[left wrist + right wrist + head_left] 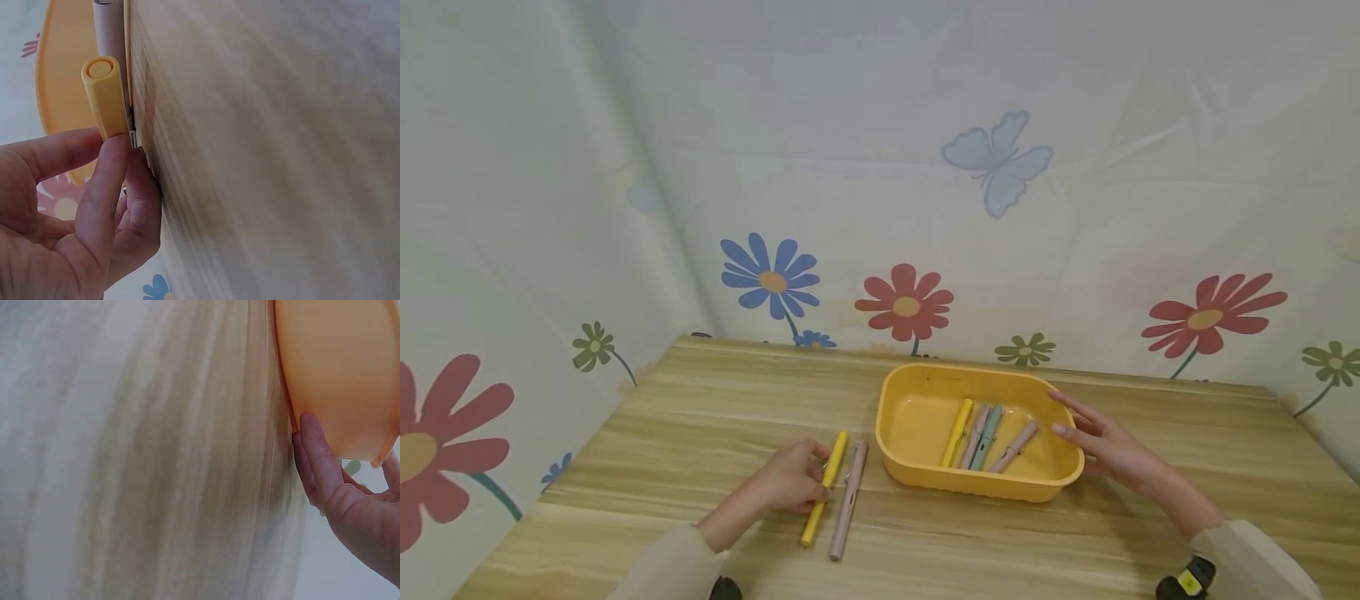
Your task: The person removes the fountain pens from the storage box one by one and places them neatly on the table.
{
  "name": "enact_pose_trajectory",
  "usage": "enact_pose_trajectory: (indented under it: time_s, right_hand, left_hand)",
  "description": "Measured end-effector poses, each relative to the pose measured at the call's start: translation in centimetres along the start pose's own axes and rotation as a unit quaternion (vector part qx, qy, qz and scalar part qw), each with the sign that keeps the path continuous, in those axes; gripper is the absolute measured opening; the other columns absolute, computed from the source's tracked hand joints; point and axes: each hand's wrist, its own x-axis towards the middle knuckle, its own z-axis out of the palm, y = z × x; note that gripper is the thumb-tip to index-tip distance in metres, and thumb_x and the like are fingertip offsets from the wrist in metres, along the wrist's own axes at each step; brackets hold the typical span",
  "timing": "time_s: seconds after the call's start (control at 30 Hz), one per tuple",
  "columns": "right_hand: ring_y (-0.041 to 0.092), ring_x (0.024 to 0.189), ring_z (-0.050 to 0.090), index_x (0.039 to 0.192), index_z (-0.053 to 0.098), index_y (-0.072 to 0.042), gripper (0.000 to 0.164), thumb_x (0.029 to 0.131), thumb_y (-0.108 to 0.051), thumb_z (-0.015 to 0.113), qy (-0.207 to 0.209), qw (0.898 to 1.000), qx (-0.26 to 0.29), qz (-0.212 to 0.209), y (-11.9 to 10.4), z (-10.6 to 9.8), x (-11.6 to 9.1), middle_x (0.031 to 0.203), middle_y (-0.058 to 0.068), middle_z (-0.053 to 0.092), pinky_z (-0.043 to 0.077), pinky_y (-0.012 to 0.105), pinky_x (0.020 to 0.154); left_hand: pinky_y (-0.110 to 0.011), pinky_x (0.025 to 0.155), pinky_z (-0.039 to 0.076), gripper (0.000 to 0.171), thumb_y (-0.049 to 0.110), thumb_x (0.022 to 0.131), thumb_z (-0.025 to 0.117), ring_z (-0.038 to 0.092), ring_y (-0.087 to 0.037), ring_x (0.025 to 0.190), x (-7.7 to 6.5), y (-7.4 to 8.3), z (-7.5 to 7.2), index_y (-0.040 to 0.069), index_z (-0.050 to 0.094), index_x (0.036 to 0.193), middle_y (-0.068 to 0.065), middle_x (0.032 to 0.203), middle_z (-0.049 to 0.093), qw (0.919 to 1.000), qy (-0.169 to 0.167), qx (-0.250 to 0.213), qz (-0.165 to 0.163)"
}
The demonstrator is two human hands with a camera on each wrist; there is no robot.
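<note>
Six pens total from where I'm standing: four are lying in the one yellow tub (970, 481), namely a yellow one (957, 433), two lilac ones (1013, 447) and a teal one (987, 439), and two are outside it, a second yellow pen (834, 462) and a third lilac pen (848, 500) lying just beside it. The tub looks like smooth plastic, a rounded rectangle with a rim; the pens are slim sticks, some with clips showing. The tabletop (737, 400) has streaky wood grain, with slightly wrinkly flower-print cloth (835, 167) behind. Left hand (793, 477) has a nearly closed grip, thumb and fingers pinching that second yellow pen. Right hand (1112, 454) has a wider grip, holding the tub's right end, fingers spread over the rim and against the outer wall.
</note>
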Motion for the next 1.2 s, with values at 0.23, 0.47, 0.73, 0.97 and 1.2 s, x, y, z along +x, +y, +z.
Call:
enact_pose_trajectory:
  time_s: [0.23, 0.47, 0.73, 0.97, 1.2]
  right_hand:
    - [0.048, 0.122, 0.034, 0.146, 0.01, -0.013, 0.066, 0.094, -0.027, 0.049, 0.001, 1.0, -0.005, -0.005, -0.09, 0.14, -0.01, 0.146, 0.031, -0.002, 0.049, 0.048, 0.081]
    - [0.049, 0.122, 0.032, 0.146, 0.011, -0.014, 0.066, 0.094, -0.026, 0.049, -0.003, 1.0, -0.009, -0.007, -0.17, 0.16, -0.04, 0.146, 0.031, -0.002, 0.049, 0.048, 0.081]
    - [0.05, 0.123, 0.031, 0.147, 0.01, -0.015, 0.066, 0.094, -0.027, 0.049, -0.002, 1.0, -0.007, -0.001, -0.24, 0.16, -0.14, 0.146, 0.031, -0.002, 0.049, 0.048, 0.082]
    - [0.048, 0.123, 0.033, 0.147, 0.011, -0.016, 0.067, 0.094, -0.027, 0.049, 0.0, 1.0, 0.001, 0.004, -0.13, 0.08, 0.04, 0.146, 0.031, -0.002, 0.049, 0.048, 0.081]
    - [0.045, 0.121, 0.038, 0.147, 0.011, -0.016, 0.067, 0.094, -0.027, 0.05, -0.002, 1.0, 0.001, 0.003, -0.03, -0.09, 0.01, 0.146, 0.031, -0.001, 0.049, 0.048, 0.081]
  left_hand:
    - [-0.029, 0.051, 0.053, 0.045, -0.008, 0.069, 0.07, 0.057, -0.018, 0.063, -0.07, 0.05, 0.06, -0.005, 0.051, 0.109, -0.011, 0.082, 0.054, 0.9998, -0.001, 0.019, 0.001]
    - [-0.029, 0.05, 0.053, 0.046, -0.007, 0.069, 0.07, 0.056, -0.017, 0.063, -0.09, 0.17, 0.02, -0.005, 0.05, 0.11, -0.01, 0.082, 0.053, 0.9993, -0.002, 0.038, 0.001]
    - [-0.028, 0.049, 0.052, 0.048, -0.005, 0.068, 0.071, 0.056, -0.017, 0.062, -0.07, 0.13, 0.1, -0.005, 0.05, 0.112, -0.01, 0.081, 0.054, 0.9988, -0.004, 0.048, 0.008]
    - [-0.027, 0.048, 0.052, 0.048, -0.005, 0.069, 0.07, 0.056, -0.016, 0.06, -0.05, 0.25, 0.1, -0.005, 0.049, 0.112, -0.009, 0.079, 0.054, 0.9983, -0.009, 0.057, 0.012]
    - [-0.027, 0.047, 0.052, 0.049, -0.006, 0.069, 0.07, 0.056, -0.016, 0.056, -0.11, 0.38, 0.01, -0.007, 0.048, 0.114, -0.009, 0.076, 0.054, 0.9983, -0.015, 0.054, 0.017]
